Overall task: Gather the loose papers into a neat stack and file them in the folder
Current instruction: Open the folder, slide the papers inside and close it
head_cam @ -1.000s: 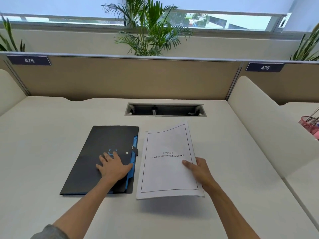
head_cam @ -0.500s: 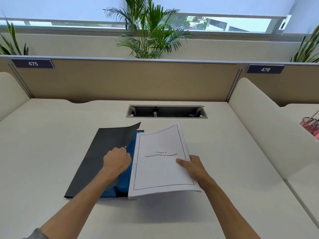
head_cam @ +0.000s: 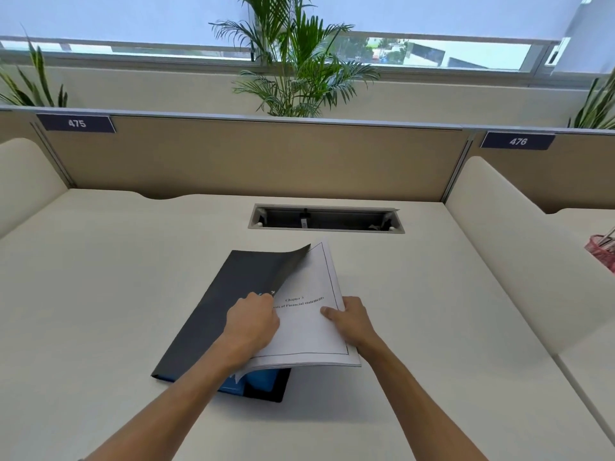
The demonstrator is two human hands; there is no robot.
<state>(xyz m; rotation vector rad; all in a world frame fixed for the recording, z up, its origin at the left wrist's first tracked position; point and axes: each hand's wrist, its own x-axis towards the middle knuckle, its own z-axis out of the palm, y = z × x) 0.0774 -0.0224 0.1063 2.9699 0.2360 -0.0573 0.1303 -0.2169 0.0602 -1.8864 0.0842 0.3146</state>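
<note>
Left hand pinches the black folder cover up off the surface, while right hand fingers grip the paper stack half under it.

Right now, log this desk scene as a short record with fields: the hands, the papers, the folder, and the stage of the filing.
left hand: lifts the folder's front cover by its edge
right hand: grips the paper stack at its right edge
paper stack: squared, left part under the raised cover
folder: black, blue inside, lies on the desk, cover partly raised
stage: stack partway in, cover not yet closed
</note>
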